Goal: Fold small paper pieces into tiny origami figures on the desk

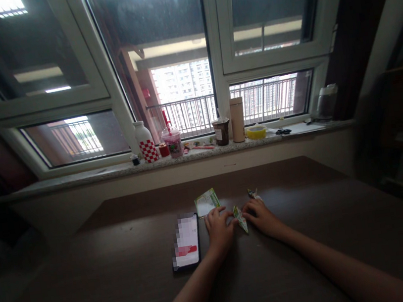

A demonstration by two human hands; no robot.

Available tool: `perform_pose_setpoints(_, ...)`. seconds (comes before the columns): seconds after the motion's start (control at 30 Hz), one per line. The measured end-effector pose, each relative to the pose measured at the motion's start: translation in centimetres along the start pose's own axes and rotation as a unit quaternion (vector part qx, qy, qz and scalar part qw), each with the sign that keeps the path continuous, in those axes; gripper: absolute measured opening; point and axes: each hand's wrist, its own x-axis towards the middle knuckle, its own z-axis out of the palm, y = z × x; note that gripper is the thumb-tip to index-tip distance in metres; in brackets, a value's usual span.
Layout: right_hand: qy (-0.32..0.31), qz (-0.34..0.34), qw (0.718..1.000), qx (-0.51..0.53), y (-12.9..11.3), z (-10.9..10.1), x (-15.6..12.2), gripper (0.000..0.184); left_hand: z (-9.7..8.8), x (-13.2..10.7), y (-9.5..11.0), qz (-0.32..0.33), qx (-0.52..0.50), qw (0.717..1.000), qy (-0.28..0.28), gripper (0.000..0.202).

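Between my two hands is a small folded piece of green and white paper (240, 220), pointed at its near end. My left hand (220, 229) holds its left edge with the fingertips. From the other side, my right hand (261, 218) grips the right edge, with the fingers bent in. A flat green and white printed sheet (207, 203) lies just beyond my left hand, partly covered by it. A phone (187, 243) with a lit screen lies left of my left hand. Past my right hand sits a small crumpled or folded piece (254, 194), its kind unclear.
The brown table (139, 294) reaches toward a windowsill (114, 172). On the sill stand a checkered white bottle (146, 143), a pink drink cup (173, 142), a dark drink cup (222, 132), a tan flask (237, 120), yellow tape (256, 133) and scissors (283, 131).
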Motion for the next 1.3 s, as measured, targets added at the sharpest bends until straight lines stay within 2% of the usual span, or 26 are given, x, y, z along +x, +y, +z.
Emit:
perform_pose_setpoints(0.63,-0.026,-0.046,0.996,0.071,-0.78,-0.37,-0.21,0.010,0.12,0.12,-0.14,-0.022,-0.012,1.000,-0.007,0.005)
perform_pose_setpoints(1.03,-0.023,-0.008,0.998,0.056,-0.53,-0.32,-0.10,0.014,0.01,0.28,-0.12,-0.025,-0.029,0.999,-0.004,0.008)
perform_pose_setpoints(1.3,-0.031,-0.031,0.998,0.051,-0.96,-0.64,-0.18,0.013,-0.10,0.19,0.17,-0.029,-0.023,0.999,0.004,0.008)
